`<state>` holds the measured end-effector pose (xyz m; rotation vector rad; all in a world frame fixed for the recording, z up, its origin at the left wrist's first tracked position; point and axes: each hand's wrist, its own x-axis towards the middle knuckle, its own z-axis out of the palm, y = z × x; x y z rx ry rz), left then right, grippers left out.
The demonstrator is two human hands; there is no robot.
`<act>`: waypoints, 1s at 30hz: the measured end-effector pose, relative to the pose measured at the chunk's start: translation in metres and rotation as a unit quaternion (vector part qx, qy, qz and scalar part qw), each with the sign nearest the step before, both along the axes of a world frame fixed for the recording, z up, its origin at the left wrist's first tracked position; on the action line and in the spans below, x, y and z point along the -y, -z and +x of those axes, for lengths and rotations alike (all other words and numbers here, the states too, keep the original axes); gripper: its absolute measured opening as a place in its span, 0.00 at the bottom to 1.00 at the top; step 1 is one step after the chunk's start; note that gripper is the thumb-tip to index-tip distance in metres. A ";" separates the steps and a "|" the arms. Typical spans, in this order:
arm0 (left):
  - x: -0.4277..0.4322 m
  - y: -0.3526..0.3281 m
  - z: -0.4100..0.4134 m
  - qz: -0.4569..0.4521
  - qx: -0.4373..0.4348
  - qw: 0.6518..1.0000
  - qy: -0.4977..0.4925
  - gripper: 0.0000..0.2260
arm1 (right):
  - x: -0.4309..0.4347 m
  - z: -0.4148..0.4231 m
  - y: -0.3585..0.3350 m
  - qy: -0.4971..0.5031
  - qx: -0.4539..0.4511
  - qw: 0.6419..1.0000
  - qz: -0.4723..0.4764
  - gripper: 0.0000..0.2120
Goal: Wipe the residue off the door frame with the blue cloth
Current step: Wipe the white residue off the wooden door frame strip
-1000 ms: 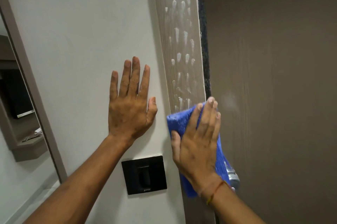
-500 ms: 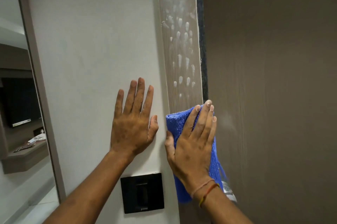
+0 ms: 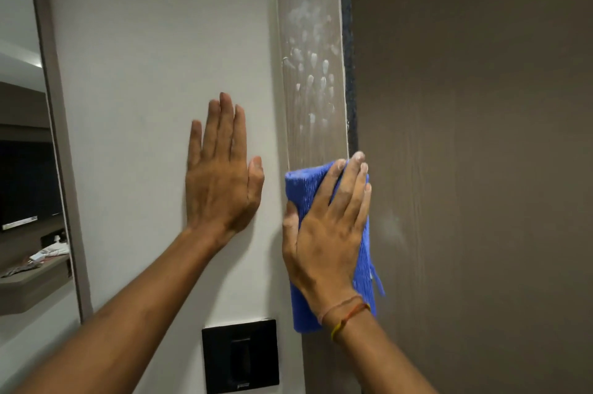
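The door frame (image 3: 316, 136) is a vertical grey-brown wood strip between the white wall and the brown door. White residue drops and smears (image 3: 309, 72) cover its upper part. My right hand (image 3: 324, 233) presses the folded blue cloth (image 3: 303, 188) flat against the frame, just below the residue, fingers pointing up. The cloth hangs down under my palm to wrist level. My left hand (image 3: 221, 178) lies flat and spread on the white wall beside the frame, holding nothing.
The brown door (image 3: 475, 169) fills the right side. A black wall switch (image 3: 240, 356) sits on the white wall (image 3: 154, 72) below my left hand. At far left an opening shows a shelf (image 3: 32, 278) with small items.
The view has tilted up, so the residue patch sits lower in frame. My right hand has pushed the cloth up the frame, and the lowest drops are gone. The left hand stays on the wall.
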<state>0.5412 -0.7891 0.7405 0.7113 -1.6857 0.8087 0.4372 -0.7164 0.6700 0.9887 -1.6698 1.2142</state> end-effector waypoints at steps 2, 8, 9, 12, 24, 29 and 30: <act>0.001 -0.001 -0.001 -0.001 0.004 1.000 -0.014 0.30 | -0.002 -0.003 0.009 0.008 -0.019 1.000 0.013 0.36; 0.003 0.002 -0.004 -0.015 0.011 0.999 -0.030 0.30 | -0.006 -0.009 -0.047 -0.007 -0.060 0.998 0.002 0.36; 0.003 0.002 -0.004 -0.014 0.012 0.999 -0.030 0.30 | -0.005 -0.010 -0.067 -0.011 -0.061 0.998 -0.002 0.36; 0.003 0.002 -0.003 -0.016 0.014 0.999 -0.029 0.30 | -0.002 -0.011 -0.109 -0.015 -0.053 0.998 -0.017 0.36; 0.001 0.001 -0.003 -0.015 0.016 0.999 -0.027 0.29 | -0.007 -0.012 -0.071 -0.017 -0.073 0.997 0.004 0.36; 0.000 0.002 -0.004 -0.018 0.011 1.000 -0.022 0.28 | -0.003 -0.010 -0.145 -0.006 -0.062 0.998 -0.024 0.36; 0.000 0.002 -0.004 -0.020 0.010 0.999 -0.023 0.28 | -0.001 -0.008 -0.149 -0.005 -0.053 0.998 -0.030 0.36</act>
